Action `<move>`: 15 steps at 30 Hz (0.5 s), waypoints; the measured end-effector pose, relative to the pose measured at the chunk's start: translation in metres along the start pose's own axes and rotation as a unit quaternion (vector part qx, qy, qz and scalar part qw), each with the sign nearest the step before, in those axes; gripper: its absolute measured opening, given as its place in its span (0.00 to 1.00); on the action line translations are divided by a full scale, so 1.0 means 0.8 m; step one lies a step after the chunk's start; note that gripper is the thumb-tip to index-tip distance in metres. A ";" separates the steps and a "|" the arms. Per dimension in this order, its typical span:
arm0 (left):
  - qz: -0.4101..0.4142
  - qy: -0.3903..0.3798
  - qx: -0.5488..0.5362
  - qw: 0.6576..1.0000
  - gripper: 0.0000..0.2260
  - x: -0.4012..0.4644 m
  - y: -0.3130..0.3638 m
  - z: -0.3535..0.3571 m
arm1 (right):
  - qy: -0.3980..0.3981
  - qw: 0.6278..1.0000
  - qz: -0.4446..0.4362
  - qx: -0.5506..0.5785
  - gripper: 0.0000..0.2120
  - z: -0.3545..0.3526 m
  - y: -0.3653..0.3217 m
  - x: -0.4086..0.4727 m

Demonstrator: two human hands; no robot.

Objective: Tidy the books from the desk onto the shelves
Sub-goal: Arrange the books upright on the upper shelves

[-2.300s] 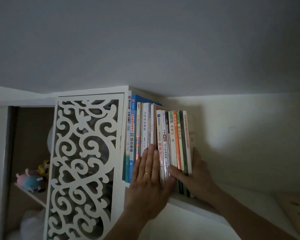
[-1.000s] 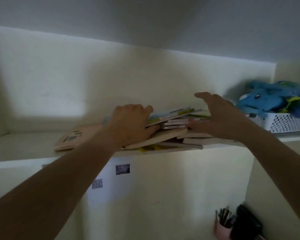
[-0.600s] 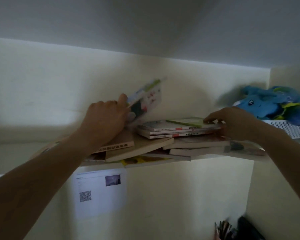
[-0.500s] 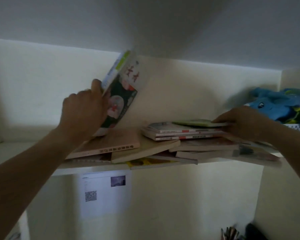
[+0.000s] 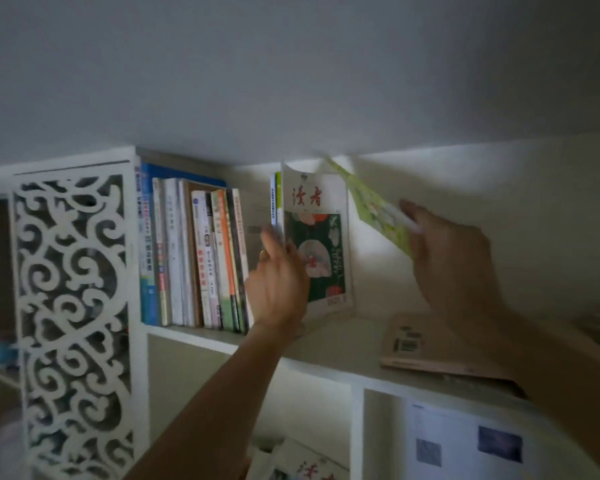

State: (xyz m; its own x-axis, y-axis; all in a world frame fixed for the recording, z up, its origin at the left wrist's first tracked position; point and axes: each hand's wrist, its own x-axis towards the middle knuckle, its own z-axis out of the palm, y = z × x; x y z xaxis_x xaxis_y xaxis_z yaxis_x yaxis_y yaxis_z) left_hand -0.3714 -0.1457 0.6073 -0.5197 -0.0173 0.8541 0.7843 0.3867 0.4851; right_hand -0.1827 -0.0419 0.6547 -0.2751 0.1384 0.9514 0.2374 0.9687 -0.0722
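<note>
On the white shelf (image 5: 333, 344) a row of upright books (image 5: 194, 258) stands against the left end. My left hand (image 5: 279, 285) grips a magazine (image 5: 321, 244) with a green and white cover and red characters, holding it upright on the shelf a gap away from the row. My right hand (image 5: 447, 258) holds a thin green book (image 5: 374, 206), tilted, above the shelf and to the right of the magazine. A tan book (image 5: 426, 348) lies flat on the shelf under my right arm.
A white fretwork panel (image 5: 73, 320) closes the shelf unit at the left. Below the shelf hangs a sheet with printed pictures (image 5: 465, 445). Another magazine (image 5: 305, 465) lies at the bottom edge. The ceiling sits close above the books.
My view swung left from the flat pile to the upright row. My left hand carried the magazine over and stood it up. My right hand lifted the thin green book off the pile.
</note>
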 end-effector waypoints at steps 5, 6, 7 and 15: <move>0.118 -0.056 0.024 0.991 0.48 -0.016 -0.045 -0.003 | -0.227 0.945 0.038 0.234 0.26 0.121 -0.044 -0.032; 0.120 -0.052 0.029 0.991 0.50 -0.016 -0.048 -0.001 | -0.309 0.926 0.032 0.214 0.34 0.134 -0.044 -0.038; 0.113 -0.042 0.027 0.992 0.49 -0.015 -0.050 -0.001 | -0.373 0.907 0.031 0.191 0.42 0.144 -0.041 -0.043; 0.179 0.040 0.039 0.982 0.40 -0.005 -0.064 -0.007 | -0.474 0.737 0.070 0.476 0.56 0.156 -0.054 -0.023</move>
State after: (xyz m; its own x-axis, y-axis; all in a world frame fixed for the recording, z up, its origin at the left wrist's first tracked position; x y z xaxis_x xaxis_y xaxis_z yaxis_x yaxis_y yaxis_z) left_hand -0.4076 -0.1703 0.5799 -0.1848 0.0611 0.9809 0.8821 0.4503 0.1382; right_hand -0.3040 -0.0609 0.6033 -0.9447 -0.1039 0.3111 -0.3125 0.5736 -0.7572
